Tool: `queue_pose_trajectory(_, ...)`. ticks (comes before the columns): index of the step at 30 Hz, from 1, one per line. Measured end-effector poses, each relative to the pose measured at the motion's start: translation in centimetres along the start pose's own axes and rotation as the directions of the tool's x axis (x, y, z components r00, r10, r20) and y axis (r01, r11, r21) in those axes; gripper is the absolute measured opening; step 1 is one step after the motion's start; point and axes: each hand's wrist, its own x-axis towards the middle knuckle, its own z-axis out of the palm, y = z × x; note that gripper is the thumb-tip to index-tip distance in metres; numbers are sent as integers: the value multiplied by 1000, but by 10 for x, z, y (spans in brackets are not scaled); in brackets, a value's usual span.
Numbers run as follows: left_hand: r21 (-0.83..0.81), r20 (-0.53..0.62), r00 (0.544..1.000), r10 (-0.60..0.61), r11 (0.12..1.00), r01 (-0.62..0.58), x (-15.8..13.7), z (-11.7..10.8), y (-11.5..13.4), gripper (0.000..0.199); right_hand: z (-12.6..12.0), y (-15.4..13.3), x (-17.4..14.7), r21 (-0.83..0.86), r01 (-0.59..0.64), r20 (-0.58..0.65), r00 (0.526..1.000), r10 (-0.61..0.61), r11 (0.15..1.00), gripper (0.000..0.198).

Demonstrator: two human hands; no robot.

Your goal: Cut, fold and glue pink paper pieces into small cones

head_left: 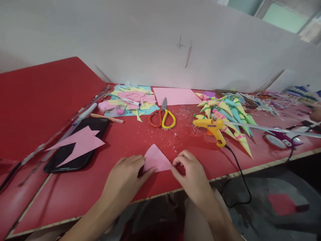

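A pink piece of paper point(155, 158), roughly triangular with a rounded top, lies near the front edge of the red table. My left hand point(127, 174) grips its left side, thumb on top along the lower edge. At the right corner, my right hand point(188, 170) pinches the paper between thumb and fingertips. Beyond the paper lie scissors point(164, 115) with one red and one yellow handle, blades pointing away. A yellow glue gun point(210, 129) with a long glue stick rests to the right of my right hand.
Several paper cones point(230, 110) are piled at the right. Coloured paper scraps point(135, 97) and a pink sheet point(177, 96) lie at the back. Pink offcuts point(82, 144) sit on a black tray point(72, 164) at the left. The glue gun's cord point(244, 177) hangs over the table edge.
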Motion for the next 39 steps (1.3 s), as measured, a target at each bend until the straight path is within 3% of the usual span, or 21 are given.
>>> queue_pose_trajectory(8, 8, -18, 999, 30, 1000, -30, 0, 0, -1, 36, -2, 6, -1, 56, -15, 4, 1000, 15, 998, 20)
queue_pose_trajectory(11, -3, -29, 998, 61, 998, -61, 0, -1, 0, 34, -5, 7, -1, 159, 7, 21, 1000, -10, 987, 22)
queue_pose_trajectory(14, -32, -41, 995, 95, 995, -96, 0, -3, 1, 30, -8, 6, -2, 236, 35, 76, 996, -54, 971, 11)
queue_pose_trajectory(17, -54, -52, 991, 123, 991, -126, 0, -4, 1, 27, -7, 6, -2, 195, 50, 93, 993, -69, 980, 5)
queue_pose_trajectory(20, -136, -50, 978, 201, 969, -206, -1, -3, -1, 17, -5, 6, -2, 160, 65, 79, 994, -78, 985, 7)
queue_pose_trajectory(25, -227, -45, 944, 326, 917, -327, -1, -1, -4, 10, -6, 8, -2, 243, 137, 74, 984, -159, 960, 15)
queue_pose_trajectory(33, -188, -103, 972, 211, 955, -228, 0, -5, -1, 20, -7, 6, -1, 199, 108, 81, 989, -126, 974, 11)
queue_pose_trajectory(39, -206, -15, 995, 98, 974, -99, -2, -5, -1, 23, 1, 1, -3, 89, 46, 7, 999, -47, 995, 10)
